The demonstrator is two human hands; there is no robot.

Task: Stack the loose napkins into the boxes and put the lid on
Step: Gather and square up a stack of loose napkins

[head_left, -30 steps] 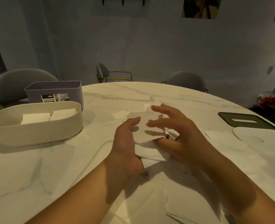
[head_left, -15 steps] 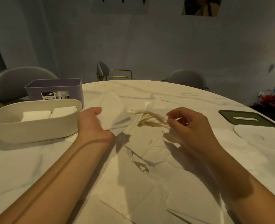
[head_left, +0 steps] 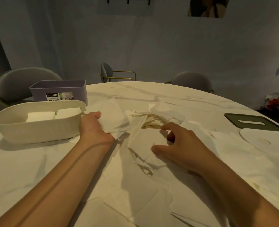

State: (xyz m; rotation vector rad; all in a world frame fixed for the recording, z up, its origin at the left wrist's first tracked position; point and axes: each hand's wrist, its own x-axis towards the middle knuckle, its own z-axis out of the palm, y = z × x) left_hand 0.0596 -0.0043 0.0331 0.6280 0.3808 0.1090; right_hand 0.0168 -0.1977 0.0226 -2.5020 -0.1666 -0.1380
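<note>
Gripping a wad of white paper napkins (head_left: 112,115), the left hand (head_left: 93,126) closes thumb over fingers just beside the cream oval plastic box (head_left: 35,131). The right hand (head_left: 181,145) hooks its fingers, thumb apart, onto the loose napkin pile (head_left: 143,145); a pinch is unclear.

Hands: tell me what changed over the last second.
The left hand left the right hand and moved left to the cream box, gripping a wad of napkins. The right hand stays over the pile, fingers curled. The purple box, the stacks in the cream box, green lid and white lid stayed put.
</note>
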